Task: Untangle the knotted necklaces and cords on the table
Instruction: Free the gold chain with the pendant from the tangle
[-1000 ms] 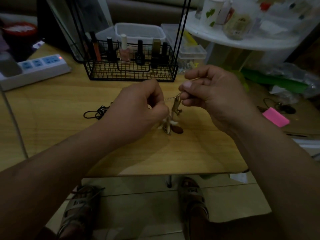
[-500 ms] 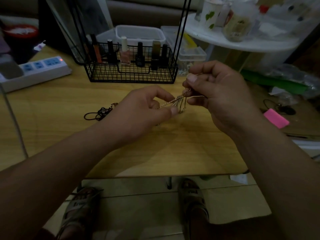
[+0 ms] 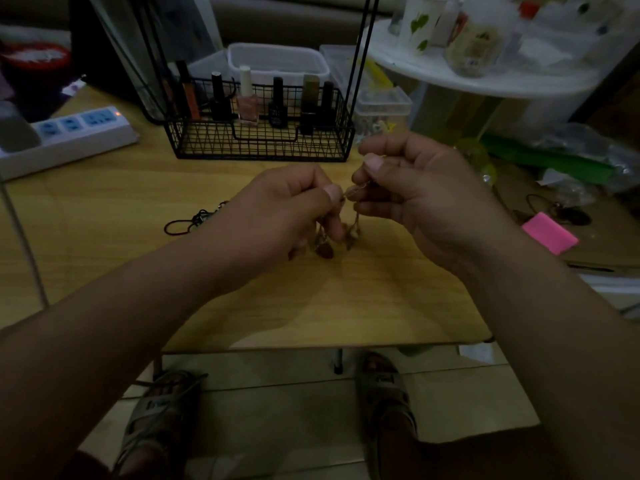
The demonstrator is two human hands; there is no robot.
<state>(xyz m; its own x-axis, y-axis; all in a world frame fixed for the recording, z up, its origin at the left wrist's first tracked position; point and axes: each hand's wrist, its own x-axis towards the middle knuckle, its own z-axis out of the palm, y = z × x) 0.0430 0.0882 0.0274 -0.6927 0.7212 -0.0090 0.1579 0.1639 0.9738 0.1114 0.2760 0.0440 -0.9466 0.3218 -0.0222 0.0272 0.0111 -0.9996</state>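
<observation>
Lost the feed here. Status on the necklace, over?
Left hand and right hand both pinching the chain necklace. Pendants dangle over table. Black cord aside, untouched.

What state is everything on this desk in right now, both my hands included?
left hand: pinches the chain necklace.
right hand: pinches the same necklace.
chain necklace: held between both hands, strands hanging down.
black cord: lying bunched on the table, untouched.
power strip: indicator light lit.
nail polish bottles: upright, capped, in the wire basket.
</observation>
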